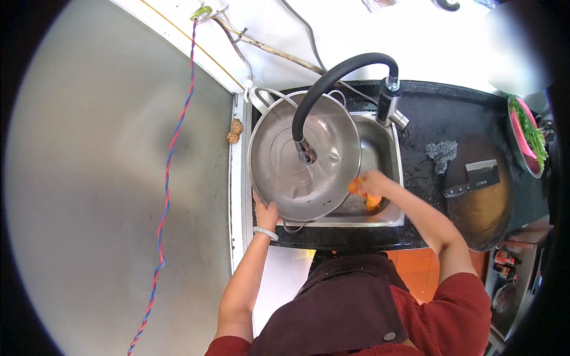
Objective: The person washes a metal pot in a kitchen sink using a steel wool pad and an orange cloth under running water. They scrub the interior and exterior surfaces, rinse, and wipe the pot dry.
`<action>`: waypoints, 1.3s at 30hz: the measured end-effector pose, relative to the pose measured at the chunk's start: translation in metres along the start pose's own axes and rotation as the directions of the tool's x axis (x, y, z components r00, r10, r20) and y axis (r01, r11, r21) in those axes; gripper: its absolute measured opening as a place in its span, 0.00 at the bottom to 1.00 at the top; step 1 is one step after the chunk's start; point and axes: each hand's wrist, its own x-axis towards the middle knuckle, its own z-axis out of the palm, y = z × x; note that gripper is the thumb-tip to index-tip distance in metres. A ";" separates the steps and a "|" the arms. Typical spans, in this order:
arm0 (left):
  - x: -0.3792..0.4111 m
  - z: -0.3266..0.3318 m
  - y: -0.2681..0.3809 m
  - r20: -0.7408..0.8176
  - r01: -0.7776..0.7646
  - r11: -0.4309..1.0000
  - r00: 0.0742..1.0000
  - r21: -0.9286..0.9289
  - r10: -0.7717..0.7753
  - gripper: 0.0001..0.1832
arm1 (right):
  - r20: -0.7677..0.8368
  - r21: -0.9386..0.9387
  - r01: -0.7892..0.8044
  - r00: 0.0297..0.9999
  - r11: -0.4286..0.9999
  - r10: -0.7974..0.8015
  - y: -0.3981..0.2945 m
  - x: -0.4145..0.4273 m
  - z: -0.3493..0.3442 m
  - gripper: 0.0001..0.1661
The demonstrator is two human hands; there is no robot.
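A large round steel basin [285, 178] with wire handles rests tilted over the metal sink [382, 147]. Water runs into it from the metal spray head [306, 152] of a black flexible faucet [334, 66]. At the basin's lower left rim my left hand [266, 215] grips the edge, thumb on top; its other fingers are hidden. My right hand [374, 182] is closed around an orange cloth [373, 202], beside the basin's right rim. Part of the cloth hangs down over the sink, slightly blurred. Small dark specks dot the basin's lower right wall.
On the black counter [423, 107] lie a grey scouring pad [441, 155] and a cleaver [483, 174] on a round wooden board [478, 218]. Leafy greens [527, 129] fill a bowl at far right. Ginger [234, 131] sits on the left ledge; a twisted red-blue cord [167, 178] hangs nearby.
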 end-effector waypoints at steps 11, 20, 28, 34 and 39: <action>0.018 0.014 0.032 0.293 0.232 0.971 0.933 -0.049 -0.208 0.27 | -0.963 0.181 0.514 0.266 0.839 0.044 -0.060 0.198 -0.018 0.17; 0.032 0.002 -0.001 0.245 -0.026 0.984 0.969 0.177 -0.018 0.40 | -0.351 -0.225 0.745 0.539 0.628 -0.766 -0.120 0.143 0.125 0.20; 0.015 0.023 0.064 0.232 -0.188 0.907 0.967 0.376 0.104 0.47 | 0.477 -0.592 0.517 0.843 0.619 -0.248 0.027 0.099 0.090 0.20; 0.012 0.022 0.064 0.230 -0.213 0.898 0.964 0.386 0.130 0.48 | 0.423 -0.391 0.180 0.906 0.903 0.002 0.011 0.035 0.016 0.16; 0.013 0.014 0.055 0.283 -0.225 0.913 0.950 0.340 0.129 0.48 | -0.025 0.218 0.253 0.967 0.943 -0.254 -0.055 0.088 0.021 0.15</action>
